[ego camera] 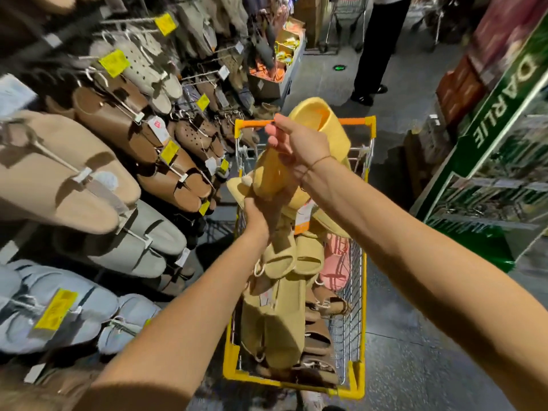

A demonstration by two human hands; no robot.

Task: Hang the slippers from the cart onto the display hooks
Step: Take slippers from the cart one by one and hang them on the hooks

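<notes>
Shop aisle, cart (pixel 360 390) below; yellow slippers (pixel 274 176) gripped by both hands' curled fingers (pixel 274 140).

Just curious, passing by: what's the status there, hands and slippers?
Both hands, left hand and right hand, grip yellow slippers above the cart. Not yet hung. Display hooks at left look full.

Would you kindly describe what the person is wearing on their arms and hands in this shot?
Both forearms are bare, with no sleeves reaching into view and no gloves. The right hand has a thin brownish cord bracelet around its wrist. The left hand shows nothing on it; no rings or watch can be made out on either hand, though some fingers are partly hidden.
</notes>
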